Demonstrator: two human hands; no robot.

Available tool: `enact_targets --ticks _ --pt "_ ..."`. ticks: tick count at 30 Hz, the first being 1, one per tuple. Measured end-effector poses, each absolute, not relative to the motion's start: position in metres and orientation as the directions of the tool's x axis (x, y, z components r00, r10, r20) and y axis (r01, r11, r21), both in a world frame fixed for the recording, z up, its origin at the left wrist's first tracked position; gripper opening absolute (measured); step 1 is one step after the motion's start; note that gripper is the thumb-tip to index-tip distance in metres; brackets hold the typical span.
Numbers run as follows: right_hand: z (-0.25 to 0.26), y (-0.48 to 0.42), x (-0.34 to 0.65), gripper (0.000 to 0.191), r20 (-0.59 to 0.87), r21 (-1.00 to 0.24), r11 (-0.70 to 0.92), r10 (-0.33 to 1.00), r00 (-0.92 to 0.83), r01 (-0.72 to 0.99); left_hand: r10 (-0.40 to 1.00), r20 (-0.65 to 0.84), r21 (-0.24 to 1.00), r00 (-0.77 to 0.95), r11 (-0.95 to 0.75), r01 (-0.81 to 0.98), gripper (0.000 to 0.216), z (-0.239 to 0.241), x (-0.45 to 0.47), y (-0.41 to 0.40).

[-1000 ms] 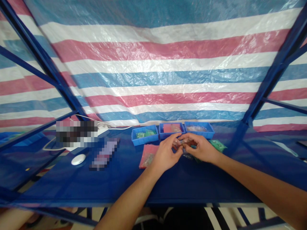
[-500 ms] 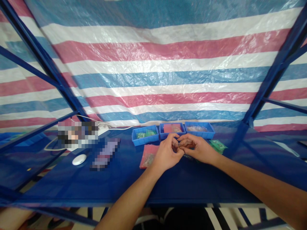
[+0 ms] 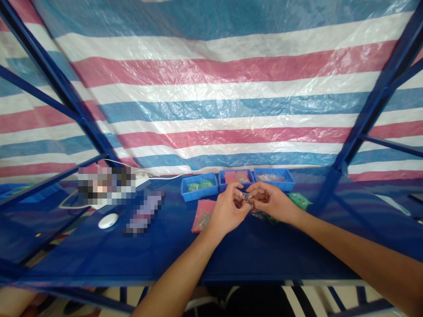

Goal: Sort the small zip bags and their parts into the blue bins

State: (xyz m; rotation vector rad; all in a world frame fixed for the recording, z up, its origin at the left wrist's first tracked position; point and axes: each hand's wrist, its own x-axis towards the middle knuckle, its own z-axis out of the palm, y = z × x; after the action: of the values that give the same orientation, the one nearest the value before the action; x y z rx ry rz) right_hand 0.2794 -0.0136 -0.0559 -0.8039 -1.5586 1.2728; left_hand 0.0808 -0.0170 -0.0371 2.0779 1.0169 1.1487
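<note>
My left hand (image 3: pixel 230 208) and my right hand (image 3: pixel 271 202) meet above the blue table. Both are closed, pinching a small clear plastic bag (image 3: pixel 247 197) between thumbs and fingertips. What the bag contains is too small to make out. Left of my left hand lies a red plastic bag (image 3: pixel 200 219) with something greyish in it. A green bag (image 3: pixel 299 200) rests beyond my right wrist. Beneath my right hand more clear and green plastic shows, partly hidden.
Behind my hands stand three blue bins: one with green bags (image 3: pixel 199 196), one with red bags (image 3: pixel 220 177), one with clear bags (image 3: pixel 291 182). A white oval object (image 3: pixel 108 221) and a blurred-out flat object (image 3: pixel 145 212) lie left. Blue frame posts (image 3: pixel 370 108) flank the striped tarp.
My fingertips have drawn slightly apart, and more of the clear bag shows between them. The bins and the bags on the table have stayed put.
</note>
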Motion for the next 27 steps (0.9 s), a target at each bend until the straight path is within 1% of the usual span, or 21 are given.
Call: enact_targets --ticks 4,11,16,20,27 --pt "-0.056 -0.013 0.279 0.038 0.250 -0.968 0.221 0.897 -0.364 -0.121 0.819 0.453 0.740 0.353 -0.566 0.363 0.041 -0.037 0.080 -0.017" --pt "-0.052 -0.016 0.277 0.039 0.268 -0.963 0.242 0.897 -0.350 -0.118 0.805 0.445 0.731 0.391 -0.579 0.361 0.047 -0.033 0.081 -0.020" --pt "-0.052 -0.013 0.280 0.036 0.255 -0.967 0.230 0.908 -0.331 -0.114 0.820 0.440 0.719 0.367 -0.566 0.403 0.040 -0.032 0.080 -0.019" --pt "-0.052 -0.010 0.281 0.030 0.247 -0.969 0.231 0.922 -0.300 -0.086 0.828 0.443 0.735 0.344 -0.555 0.389 0.036 -0.032 0.080 -0.018" --pt "-0.046 -0.015 0.276 0.031 0.244 -0.969 0.216 0.911 -0.334 -0.119 0.805 0.456 0.723 0.380 -0.584 0.370 0.040 -0.031 0.080 -0.018"
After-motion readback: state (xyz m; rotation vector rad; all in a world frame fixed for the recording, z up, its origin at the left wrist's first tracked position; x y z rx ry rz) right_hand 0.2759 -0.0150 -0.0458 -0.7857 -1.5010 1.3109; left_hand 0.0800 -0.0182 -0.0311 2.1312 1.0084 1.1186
